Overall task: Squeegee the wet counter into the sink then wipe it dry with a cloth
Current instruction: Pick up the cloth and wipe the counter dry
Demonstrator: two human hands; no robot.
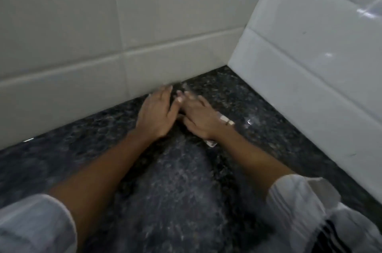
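Observation:
The dark speckled granite counter (177, 186) fills the lower half of the head view, with a wet sheen and blurred streaks down its middle. My left hand (157, 114) lies palm down on it, fingers spread, close to the back wall. Touching it on the right, my right hand (198, 118) presses down over a pale bar-shaped squeegee (227, 122). Only the squeegee's two ends show, one beside the wrist and one under it; the rest is hidden by the hand. No sink or cloth is in view.
Pale tiled walls meet in a corner just beyond my hands: the back wall (82, 45) on the left, a glossy wall (310, 66) on the right. Rolled white sleeves (293, 201) cover both upper forearms.

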